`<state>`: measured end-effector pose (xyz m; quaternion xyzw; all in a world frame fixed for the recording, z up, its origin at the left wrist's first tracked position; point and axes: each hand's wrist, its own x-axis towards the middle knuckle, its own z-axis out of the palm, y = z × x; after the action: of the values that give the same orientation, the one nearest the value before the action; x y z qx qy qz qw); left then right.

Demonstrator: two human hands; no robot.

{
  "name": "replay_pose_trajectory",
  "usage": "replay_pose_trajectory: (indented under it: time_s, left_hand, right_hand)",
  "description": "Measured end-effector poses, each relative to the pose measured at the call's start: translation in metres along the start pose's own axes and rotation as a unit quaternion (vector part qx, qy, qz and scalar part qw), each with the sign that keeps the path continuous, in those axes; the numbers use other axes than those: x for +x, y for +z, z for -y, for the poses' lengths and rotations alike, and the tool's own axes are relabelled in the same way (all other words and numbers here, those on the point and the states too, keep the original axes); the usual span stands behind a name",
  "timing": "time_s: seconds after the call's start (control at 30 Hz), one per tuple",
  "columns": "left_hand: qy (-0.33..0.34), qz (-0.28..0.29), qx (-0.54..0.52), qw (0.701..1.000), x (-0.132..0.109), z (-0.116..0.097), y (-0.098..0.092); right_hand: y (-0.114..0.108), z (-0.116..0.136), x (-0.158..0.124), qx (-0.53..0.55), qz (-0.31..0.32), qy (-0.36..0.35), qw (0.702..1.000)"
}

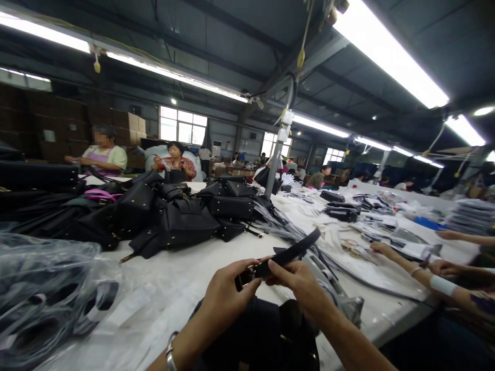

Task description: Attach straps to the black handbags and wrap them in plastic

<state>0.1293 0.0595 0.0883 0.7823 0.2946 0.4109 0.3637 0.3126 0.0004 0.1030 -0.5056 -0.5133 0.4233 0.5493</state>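
Both my hands are closed on one black strap (pixel 297 248), held up above the table with its free end pointing to the upper right. My left hand (pixel 228 288) pinches the strap's near end, where a dark buckle-like part shows between thumb and fingers. Just beside it, my right hand (pixel 297 283) grips the strap with the thumb on top. Under my hands rests a black bag (pixel 255 335), partly hidden by my wrists and cut off by the lower edge of the view.
Black bags (pixel 189 221) are heaped across the table (pixel 181 263). Clear plastic bags with coiled straps (pixel 38 309) lie at left. A metal post (pixel 275 165) rises behind the strap. Co-workers' arms (pixel 421 275) reach in from the right; people (pixel 104 154) sit across the table.
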Motion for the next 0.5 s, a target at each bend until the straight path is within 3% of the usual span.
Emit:
replay_pose_trajectory:
  time_s: [0.23,0.5]
  left_hand:
    - [-0.013,0.034,0.01,0.999,0.004,-0.005,-0.002]
    - [-0.011,0.051,0.031,0.998,0.004,0.001,-0.003]
  right_hand:
    - [0.002,-0.009,-0.001,0.15,-0.114,0.005,0.982]
    - [0.003,-0.019,0.001,0.26,-0.176,0.027,0.949]
